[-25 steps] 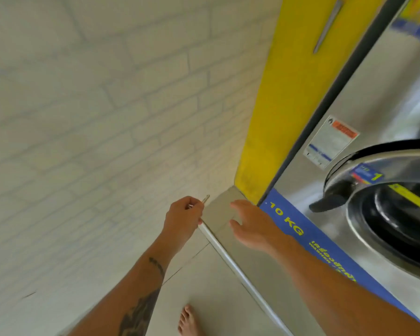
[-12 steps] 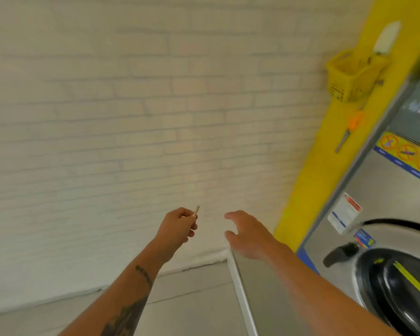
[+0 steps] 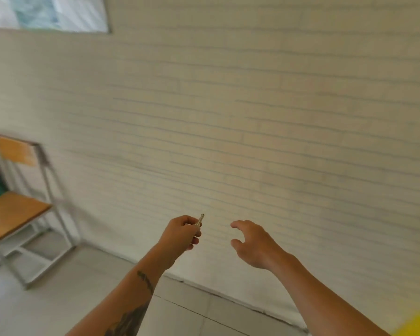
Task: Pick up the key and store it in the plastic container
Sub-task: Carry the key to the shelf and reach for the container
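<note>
Room: pale brick wall (image 3: 252, 117), gray tile floor (image 3: 58, 299), a chair (image 3: 15, 209) at 9 o'clock | left hand (image 3: 181, 235) pinched shut on the small key (image 3: 200, 219), tip pointing to 1 o'clock | right hand (image 3: 255, 243) empty, fingers spread apart | change: the washer and yellow basket are gone from view; the chair has come in.

Two hands (image 3: 181, 235) (image 3: 255, 243), one key (image 3: 200, 219), one chair (image 3: 17, 202).
</note>
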